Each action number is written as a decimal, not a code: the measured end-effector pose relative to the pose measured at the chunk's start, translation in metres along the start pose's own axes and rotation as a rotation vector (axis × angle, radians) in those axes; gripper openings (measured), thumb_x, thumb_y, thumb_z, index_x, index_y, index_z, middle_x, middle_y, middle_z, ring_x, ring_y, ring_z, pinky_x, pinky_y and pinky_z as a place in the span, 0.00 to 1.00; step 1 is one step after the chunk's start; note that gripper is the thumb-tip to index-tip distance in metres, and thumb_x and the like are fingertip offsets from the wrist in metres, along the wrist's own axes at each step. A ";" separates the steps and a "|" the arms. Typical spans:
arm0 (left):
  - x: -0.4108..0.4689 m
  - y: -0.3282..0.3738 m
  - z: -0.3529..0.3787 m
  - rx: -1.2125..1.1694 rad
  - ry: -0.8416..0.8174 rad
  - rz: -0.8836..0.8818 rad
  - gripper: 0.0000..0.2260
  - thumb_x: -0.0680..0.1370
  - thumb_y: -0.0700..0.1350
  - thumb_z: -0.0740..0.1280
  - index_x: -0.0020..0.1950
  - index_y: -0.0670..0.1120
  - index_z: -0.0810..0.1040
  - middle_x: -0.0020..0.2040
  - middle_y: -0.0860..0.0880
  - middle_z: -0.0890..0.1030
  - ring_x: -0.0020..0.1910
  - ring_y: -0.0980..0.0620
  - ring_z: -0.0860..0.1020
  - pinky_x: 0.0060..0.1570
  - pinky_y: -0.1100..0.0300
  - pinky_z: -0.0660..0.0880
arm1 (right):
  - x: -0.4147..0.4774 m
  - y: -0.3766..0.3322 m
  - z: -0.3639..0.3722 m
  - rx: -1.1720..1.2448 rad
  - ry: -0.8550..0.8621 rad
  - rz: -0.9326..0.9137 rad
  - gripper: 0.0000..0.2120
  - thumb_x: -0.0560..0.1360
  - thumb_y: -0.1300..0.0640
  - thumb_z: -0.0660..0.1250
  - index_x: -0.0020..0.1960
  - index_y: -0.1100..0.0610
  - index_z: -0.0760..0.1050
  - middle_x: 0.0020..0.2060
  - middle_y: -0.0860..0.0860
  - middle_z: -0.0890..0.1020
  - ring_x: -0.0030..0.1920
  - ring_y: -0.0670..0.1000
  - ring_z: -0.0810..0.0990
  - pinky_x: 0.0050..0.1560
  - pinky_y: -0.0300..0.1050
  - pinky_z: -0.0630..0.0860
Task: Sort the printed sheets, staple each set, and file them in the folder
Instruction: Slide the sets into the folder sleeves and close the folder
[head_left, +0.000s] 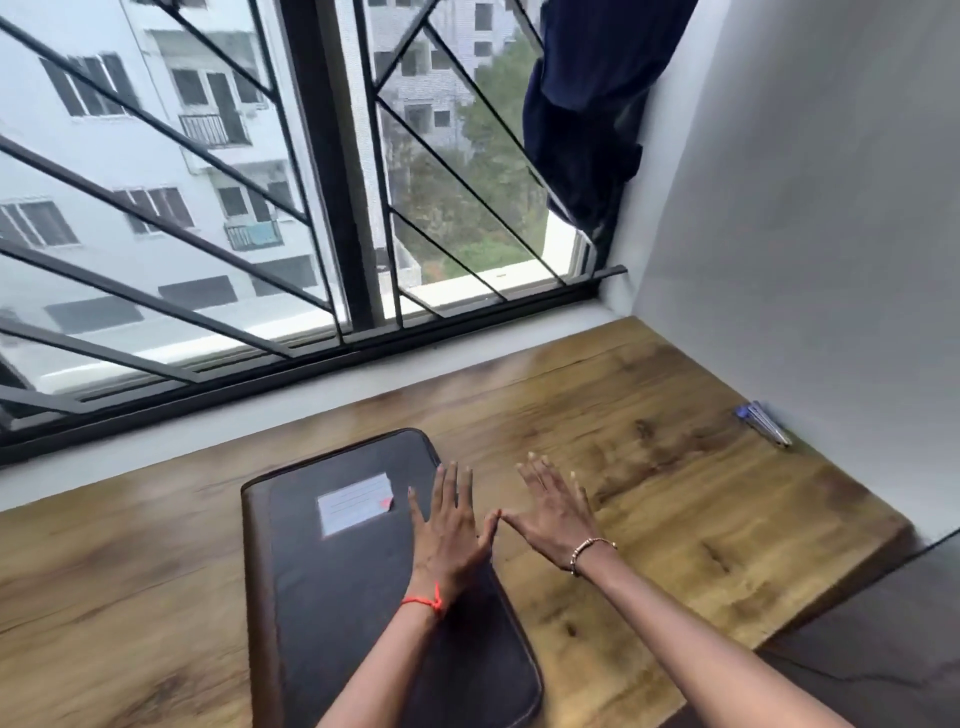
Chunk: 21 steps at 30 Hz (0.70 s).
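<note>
A dark zip folder (343, 571) with a white label (355, 503) lies shut on the wooden desk (649, 467) in front of me. My left hand (449, 530) is held flat over the folder's right edge, fingers spread, holding nothing. My right hand (553, 512) is flat over the bare wood just right of the folder, fingers apart, empty. The two thumb tips touch. A small blue and silver object (763, 423), perhaps a stapler or pens, lies at the far right by the wall. No printed sheets are in view.
A barred window (322, 208) runs along the desk's far edge behind a white sill. A white wall (805, 234) bounds the desk on the right, with a dark curtain (587, 114) bunched in the corner. The desk's right end drops to a dark floor (883, 649).
</note>
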<state>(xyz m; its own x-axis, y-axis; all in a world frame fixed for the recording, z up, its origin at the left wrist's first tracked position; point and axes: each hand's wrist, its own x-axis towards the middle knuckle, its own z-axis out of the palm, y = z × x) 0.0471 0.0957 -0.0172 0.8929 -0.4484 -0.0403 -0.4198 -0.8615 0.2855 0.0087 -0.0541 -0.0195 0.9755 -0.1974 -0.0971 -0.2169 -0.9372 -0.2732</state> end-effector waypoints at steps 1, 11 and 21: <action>0.008 0.019 0.004 -0.007 0.012 0.024 0.38 0.72 0.67 0.37 0.77 0.47 0.45 0.77 0.50 0.44 0.76 0.52 0.41 0.71 0.43 0.36 | 0.001 0.020 -0.007 -0.010 0.006 0.015 0.57 0.54 0.20 0.31 0.76 0.50 0.47 0.76 0.46 0.44 0.76 0.46 0.42 0.74 0.53 0.39; 0.075 0.181 0.053 -0.064 0.019 0.176 0.42 0.66 0.67 0.30 0.77 0.48 0.45 0.78 0.49 0.44 0.76 0.52 0.39 0.68 0.49 0.31 | 0.004 0.218 -0.064 -0.065 0.018 0.207 0.34 0.77 0.38 0.53 0.77 0.52 0.47 0.77 0.50 0.44 0.76 0.50 0.42 0.74 0.54 0.44; 0.127 0.288 0.079 -0.113 -0.019 0.251 0.42 0.67 0.66 0.31 0.77 0.47 0.46 0.77 0.49 0.44 0.75 0.52 0.39 0.68 0.49 0.31 | 0.020 0.341 -0.105 0.015 0.052 0.414 0.32 0.77 0.46 0.60 0.76 0.47 0.49 0.74 0.55 0.51 0.73 0.57 0.57 0.71 0.51 0.60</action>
<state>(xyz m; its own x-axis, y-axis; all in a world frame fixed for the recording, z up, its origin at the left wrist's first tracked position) 0.0263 -0.2283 -0.0157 0.7597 -0.6496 0.0279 -0.6057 -0.6915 0.3936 -0.0416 -0.4083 -0.0138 0.8060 -0.5715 -0.1540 -0.5917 -0.7711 -0.2352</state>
